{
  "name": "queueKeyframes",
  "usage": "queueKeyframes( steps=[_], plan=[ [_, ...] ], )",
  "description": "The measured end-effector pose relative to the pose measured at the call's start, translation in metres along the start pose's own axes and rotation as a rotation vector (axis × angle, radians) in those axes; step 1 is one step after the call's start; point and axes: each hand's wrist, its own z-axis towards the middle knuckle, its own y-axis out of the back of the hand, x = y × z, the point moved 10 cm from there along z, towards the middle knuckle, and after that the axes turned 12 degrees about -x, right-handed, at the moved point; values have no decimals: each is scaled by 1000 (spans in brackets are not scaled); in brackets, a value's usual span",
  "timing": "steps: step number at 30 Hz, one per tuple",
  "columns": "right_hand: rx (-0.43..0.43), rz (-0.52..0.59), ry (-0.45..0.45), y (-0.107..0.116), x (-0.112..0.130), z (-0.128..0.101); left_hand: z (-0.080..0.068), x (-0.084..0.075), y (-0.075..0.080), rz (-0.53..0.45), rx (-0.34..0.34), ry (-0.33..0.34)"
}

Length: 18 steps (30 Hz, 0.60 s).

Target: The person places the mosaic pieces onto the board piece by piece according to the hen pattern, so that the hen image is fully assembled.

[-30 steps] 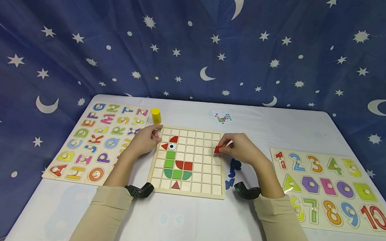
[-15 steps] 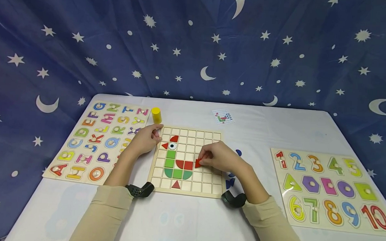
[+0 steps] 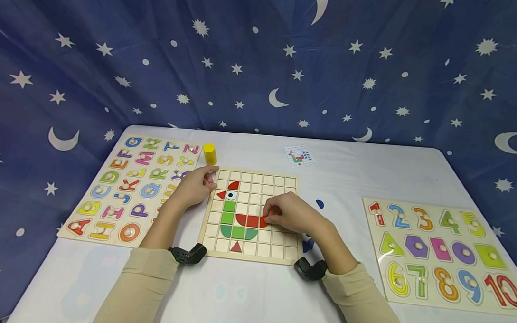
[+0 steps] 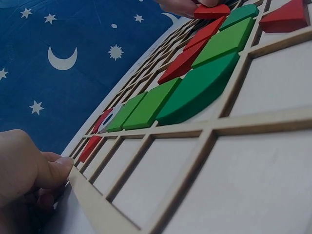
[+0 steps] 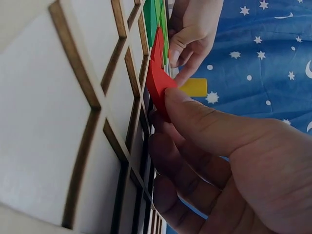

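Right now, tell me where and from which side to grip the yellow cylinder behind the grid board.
Grip the yellow cylinder round its curved wall, fingers coming from above: it stands upright and apart on the table, with the left hand and the grid board close in front.

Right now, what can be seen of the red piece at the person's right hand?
The red quarter-round wooden piece is flat, with one curved edge and a painted, matte face. The right hand pinches it by thumb and fingertips, tilted, partly lowered into a cell of the wooden grid board. It sits right of the two red pieces already seated, above the green row. Whether it touches them is unclear.
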Motion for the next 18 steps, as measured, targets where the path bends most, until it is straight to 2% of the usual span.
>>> queueKeyframes(
  steps=[18],
  plan=[
    [-6,-93,43,3,6,-2,-1,-3,1,7,5,-17]
  ],
)
